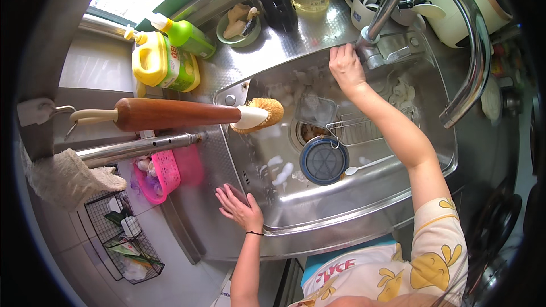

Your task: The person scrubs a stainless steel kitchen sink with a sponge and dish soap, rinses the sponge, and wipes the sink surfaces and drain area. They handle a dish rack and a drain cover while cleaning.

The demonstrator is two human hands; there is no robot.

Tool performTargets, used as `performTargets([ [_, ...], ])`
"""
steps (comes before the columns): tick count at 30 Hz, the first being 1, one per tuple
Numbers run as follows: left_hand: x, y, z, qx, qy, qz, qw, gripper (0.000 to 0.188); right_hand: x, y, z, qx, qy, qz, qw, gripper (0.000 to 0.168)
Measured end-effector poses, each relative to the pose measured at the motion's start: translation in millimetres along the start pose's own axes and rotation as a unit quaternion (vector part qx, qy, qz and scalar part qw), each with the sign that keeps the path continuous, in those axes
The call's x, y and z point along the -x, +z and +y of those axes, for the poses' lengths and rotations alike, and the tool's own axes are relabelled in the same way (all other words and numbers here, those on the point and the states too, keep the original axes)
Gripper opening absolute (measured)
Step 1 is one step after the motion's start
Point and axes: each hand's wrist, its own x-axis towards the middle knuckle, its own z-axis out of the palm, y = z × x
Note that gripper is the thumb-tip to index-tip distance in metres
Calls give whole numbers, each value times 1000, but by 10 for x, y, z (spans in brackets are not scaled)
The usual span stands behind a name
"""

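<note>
A stainless steel sink basin (273, 204) lies before me. My left hand (239, 209), with a dark band at the wrist, rests at its left rim, fingers spread, holding nothing. My right hand (346, 66) is at the far rim, just left of the faucet base (370, 51), with fingers curled; whether they grip anything is hidden. In the basin are a clear plastic container (316, 110), a round blue-rimmed lid (324, 160) beside the drain (313, 131), a white plastic spoon (367, 166), a wire rack (356, 130) and foam patches (283, 173).
A wooden-handled brush (179, 114) hangs over the left rim. Behind stand a yellow jug (164, 66), a green spray bottle (190, 39), a green bowl (239, 41) and a black canister (277, 8). The curved faucet spout (477, 47) arches at right. A pink basket (166, 175) hangs at left.
</note>
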Motion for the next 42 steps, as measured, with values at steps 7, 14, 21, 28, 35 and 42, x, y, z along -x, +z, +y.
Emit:
performTargets([
  [7, 7, 13, -9, 2, -3, 0, 1000, 77, 642, 89, 398, -147, -90, 77, 982, 18],
  [14, 14, 53, -27, -10, 6, 17, 1000, 73, 841, 337, 891, -277, -233, 116, 925, 26],
  [21, 10, 37, -10, -8, 5, 13, 1000, 75, 1005, 656, 1657, -372, -70, 97, 921, 25],
  [28, 7, 58, -27, -10, -4, 14, 1000, 75, 1000, 642, 1484, -403, 57, 129, 904, 23],
  [35, 4, 72, -25, -24, -3, 22, 999, 73, 936, 435, 565, -453, 92, 142, 875, 22],
  [42, 3, 55, 2, -26, -4, 17, 1000, 71, 1077, 762, 1396, -422, 18, 143, 895, 27],
])
